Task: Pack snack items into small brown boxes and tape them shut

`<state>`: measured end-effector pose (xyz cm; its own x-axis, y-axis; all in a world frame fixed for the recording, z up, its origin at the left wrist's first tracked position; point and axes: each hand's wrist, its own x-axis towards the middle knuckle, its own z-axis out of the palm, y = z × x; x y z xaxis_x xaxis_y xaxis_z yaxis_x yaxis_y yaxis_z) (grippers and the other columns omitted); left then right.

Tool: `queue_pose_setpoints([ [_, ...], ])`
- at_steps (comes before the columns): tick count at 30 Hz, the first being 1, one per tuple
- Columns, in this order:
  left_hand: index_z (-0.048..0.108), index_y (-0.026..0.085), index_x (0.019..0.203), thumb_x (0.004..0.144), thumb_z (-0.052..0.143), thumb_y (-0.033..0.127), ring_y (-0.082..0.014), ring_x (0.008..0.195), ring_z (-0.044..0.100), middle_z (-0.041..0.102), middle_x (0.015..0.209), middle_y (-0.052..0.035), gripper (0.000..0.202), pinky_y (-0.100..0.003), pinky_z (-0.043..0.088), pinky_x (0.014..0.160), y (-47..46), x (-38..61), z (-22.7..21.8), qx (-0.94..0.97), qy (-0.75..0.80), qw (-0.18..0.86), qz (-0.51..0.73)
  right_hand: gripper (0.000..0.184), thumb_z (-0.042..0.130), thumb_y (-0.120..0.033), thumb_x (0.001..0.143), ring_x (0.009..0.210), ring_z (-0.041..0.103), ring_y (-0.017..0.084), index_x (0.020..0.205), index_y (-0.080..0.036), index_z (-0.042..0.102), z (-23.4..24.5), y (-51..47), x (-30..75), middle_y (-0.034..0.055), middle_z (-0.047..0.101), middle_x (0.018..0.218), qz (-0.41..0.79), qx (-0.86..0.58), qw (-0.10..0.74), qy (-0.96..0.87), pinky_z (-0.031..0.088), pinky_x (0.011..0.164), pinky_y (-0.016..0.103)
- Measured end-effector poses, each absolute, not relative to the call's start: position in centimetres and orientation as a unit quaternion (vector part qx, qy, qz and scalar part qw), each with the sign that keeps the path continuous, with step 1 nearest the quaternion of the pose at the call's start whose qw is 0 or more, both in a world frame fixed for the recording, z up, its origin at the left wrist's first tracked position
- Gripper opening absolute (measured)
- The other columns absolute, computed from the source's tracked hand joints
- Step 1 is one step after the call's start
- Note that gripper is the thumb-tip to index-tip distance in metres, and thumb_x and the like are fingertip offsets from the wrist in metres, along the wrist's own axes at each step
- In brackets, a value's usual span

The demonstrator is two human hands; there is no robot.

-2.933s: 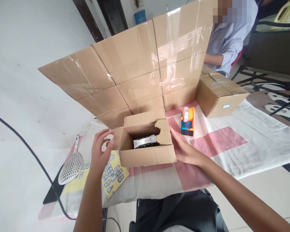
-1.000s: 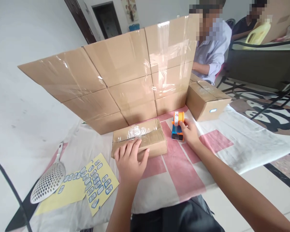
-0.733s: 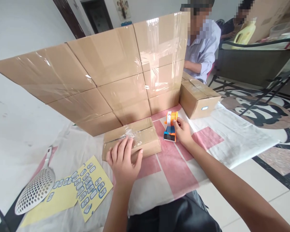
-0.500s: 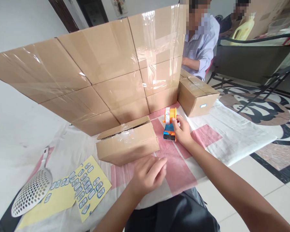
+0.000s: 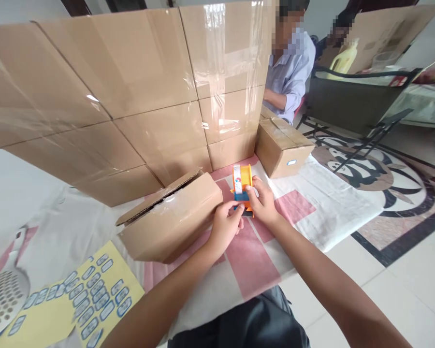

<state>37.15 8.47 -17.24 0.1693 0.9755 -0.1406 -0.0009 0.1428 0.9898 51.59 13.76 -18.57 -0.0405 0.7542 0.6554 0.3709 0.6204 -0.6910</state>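
My right hand (image 5: pixel 263 197) is closed round an orange and blue tape dispenser (image 5: pixel 243 196) that carries a roll of tape. At the dispenser's lower end, by its dark cutting edge, my left hand (image 5: pixel 227 221) has thumb and fingers pinched together. Whatever lies between those fingertips is hidden or too small to make out. Just left of my hands a small cardboard box (image 5: pixel 174 212) rests on the tablecloth, its top flaps slightly raised with a gap between them.
Taped cardboard boxes (image 5: pixel 155 130) form a tall wall behind. Another box (image 5: pixel 284 147) with a small label stands back right, near a seated person (image 5: pixel 290 72). Yellow label sheets (image 5: pixel 54 319) and a perforated white skimmer (image 5: pixel 7 295) lie front left. A chair (image 5: pixel 355 99) stands at right.
My left hand has moved up and right to the dispenser's lower end. The small box now sits tilted, its near flap gap wider. My view has shifted rightward.
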Motion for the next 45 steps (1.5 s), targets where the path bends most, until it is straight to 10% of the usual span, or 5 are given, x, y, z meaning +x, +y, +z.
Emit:
queue_pose_setpoints([
  [10,0.066,0.017,0.081,0.087,0.068,0.048,-0.0072,0.039,0.032,0.039,0.044,0.0088,0.031,-0.023,0.023,0.043,8.1,36.8,-16.1,0.471,0.47,0.596,0.449,0.033,0.042,-0.044,0.106,0.074,0.049,0.019,0.081,-0.023,0.05,-18.8,14.0,51.7,0.003,0.051,0.079,0.138,-0.443,0.547,-0.697,0.04,0.07,0.035],
  [22,0.078,0.018,0.085,0.086,0.071,0.028,-0.0213,0.097,0.07,0.076,0.097,-0.0077,0.012,-0.03,0.052,0.089,8.3,36.2,-15.9,0.575,0.45,0.507,0.458,0.036,0.044,-0.047,0.105,0.07,0.049,0.017,0.08,-0.022,0.049,-19.4,14.2,52.0,0.0017,0.052,0.078,0.132,-0.504,0.565,-0.64,0.039,0.067,0.033],
  [33,0.074,0.012,0.092,0.088,0.064,0.018,-0.0058,0.04,0.053,0.074,0.074,-0.0033,0.013,-0.02,0.044,0.044,8.2,36.0,-15.6,0.51,0.452,0.622,0.385,0.043,0.046,-0.051,0.104,0.06,0.04,0.012,0.073,-0.021,0.044,-19.4,14.2,52.1,-0.0033,0.046,0.066,0.118,-0.523,0.583,-0.611,0.035,0.06,0.028],
  [45,0.074,0.009,0.092,0.087,0.065,0.016,-0.005,0.04,0.047,0.071,0.069,-0.0032,0.013,-0.018,0.037,0.037,7.6,37.0,-18.0,0.477,0.47,0.653,0.355,0.053,0.057,-0.067,0.091,0.06,0.043,0.012,0.068,-0.021,0.05,-19.4,15.6,52.9,-0.0026,0.049,0.063,0.232,-0.519,0.64,-0.517,0.035,0.057,0.026],
])
